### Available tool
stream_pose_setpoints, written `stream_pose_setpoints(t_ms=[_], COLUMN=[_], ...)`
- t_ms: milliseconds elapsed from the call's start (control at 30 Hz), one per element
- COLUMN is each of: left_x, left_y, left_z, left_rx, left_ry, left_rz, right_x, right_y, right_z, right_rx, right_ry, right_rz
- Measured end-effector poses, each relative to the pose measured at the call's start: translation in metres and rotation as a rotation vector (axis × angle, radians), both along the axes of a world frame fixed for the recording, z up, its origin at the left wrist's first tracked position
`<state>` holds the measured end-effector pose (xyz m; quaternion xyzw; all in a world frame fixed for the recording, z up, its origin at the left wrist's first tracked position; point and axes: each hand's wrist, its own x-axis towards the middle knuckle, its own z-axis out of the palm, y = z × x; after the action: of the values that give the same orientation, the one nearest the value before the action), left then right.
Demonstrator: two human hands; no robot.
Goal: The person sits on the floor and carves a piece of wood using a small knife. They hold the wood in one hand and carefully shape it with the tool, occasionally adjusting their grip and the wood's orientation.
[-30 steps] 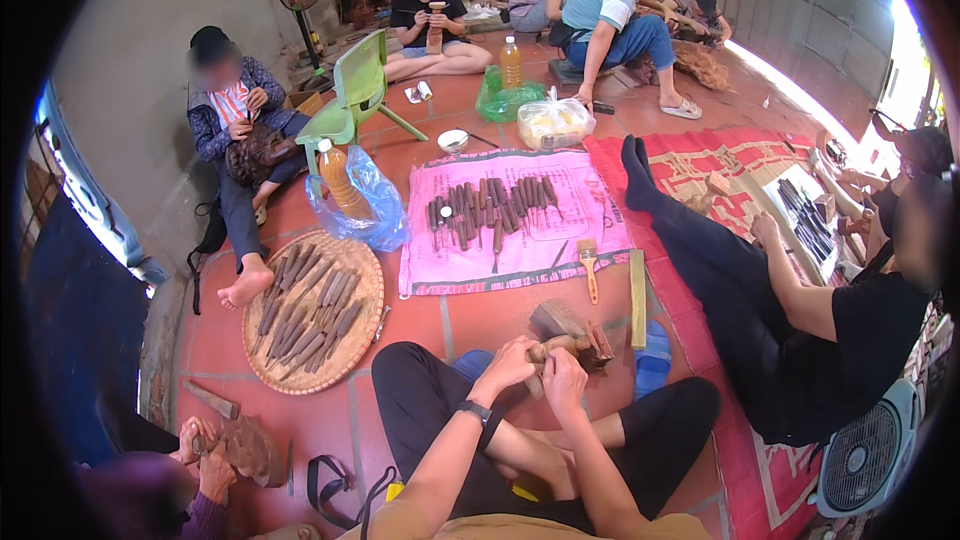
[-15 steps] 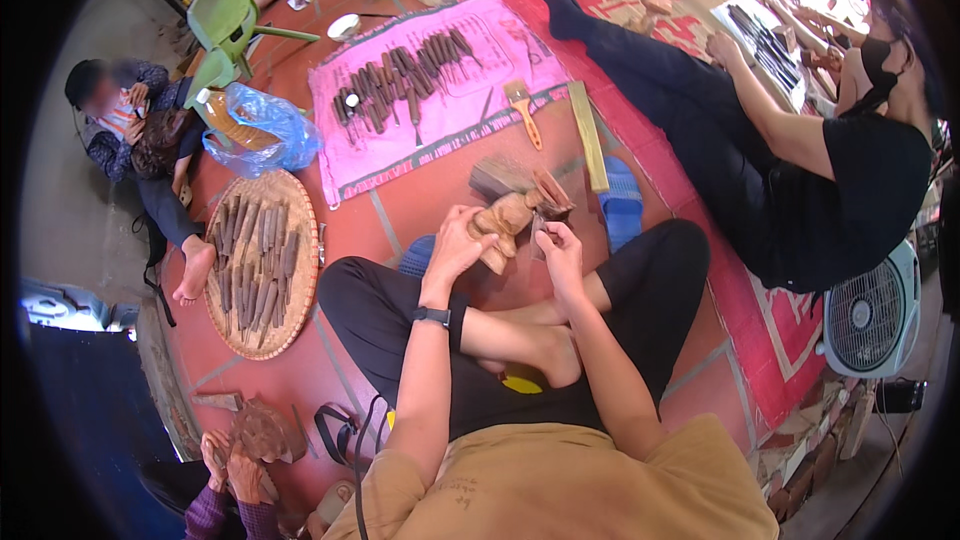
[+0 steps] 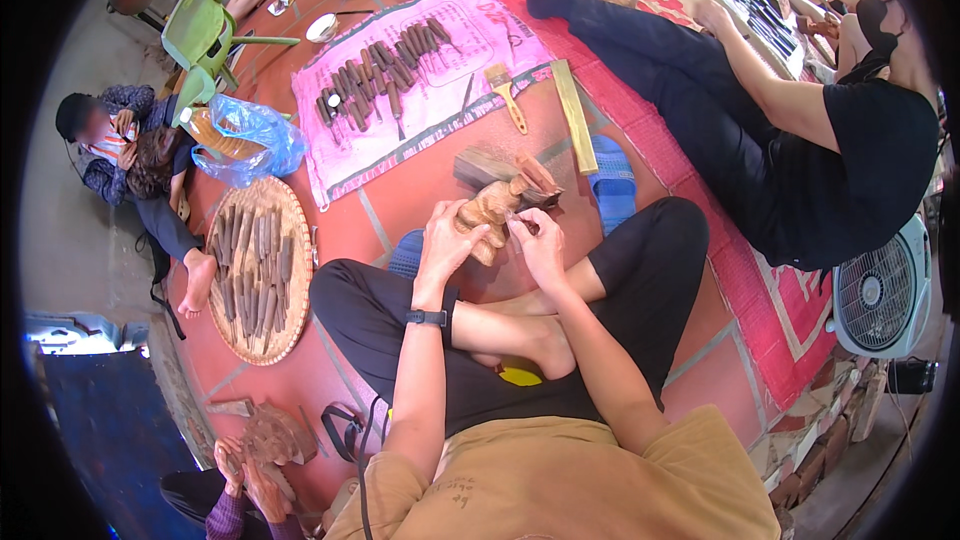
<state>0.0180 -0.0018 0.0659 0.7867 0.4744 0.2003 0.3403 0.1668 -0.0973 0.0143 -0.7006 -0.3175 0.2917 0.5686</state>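
Observation:
In front of my crossed legs, my left hand is closed round a light-brown wood carving with rounded, lumpy forms. My right hand is pinched together against the carving's right side; whatever sits between its fingertips is too small and hidden to name. Just beyond the carving lie a dark wooden block and a reddish-brown piece of wood, close to the carving's far end.
Several wooden-handled tools lie on a pink cloth ahead; more fill a round woven tray at left. A brush, a wooden strip and a blue slipper lie ahead-right. A person sits at right; others work at left.
My right hand has shifted left and up against the carving, and the thin grey piece seen at its fingertips no longer shows. My left hand keeps its hold. The whole view has shifted slightly.

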Motion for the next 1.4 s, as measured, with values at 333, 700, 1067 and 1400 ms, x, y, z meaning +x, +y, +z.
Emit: stream_pose_setpoints(t_ms=[333,700,1067,1400], left_x=[0.001,0.003,0.006,0.003], left_y=[0.004,0.0,-0.003,-0.001], left_z=[-0.001,0.009,0.012,0.003], left_rx=[-0.034,-0.085,-0.103,-0.08], left_ry=[-0.021,-0.068,-0.055,-0.058], left_rz=[-0.004,0.032,0.042,0.051], right_x=[-0.002,-0.008,-0.008,-0.012], right_y=[0.027,0.029,0.042,0.051], right_z=[0.025,0.028,0.03,0.034], right_rx=[0.099,0.214,0.259,0.226], right_ry=[-0.351,-0.595,-0.544,-0.61], right_rz=[0.019,0.214,0.216,0.224])
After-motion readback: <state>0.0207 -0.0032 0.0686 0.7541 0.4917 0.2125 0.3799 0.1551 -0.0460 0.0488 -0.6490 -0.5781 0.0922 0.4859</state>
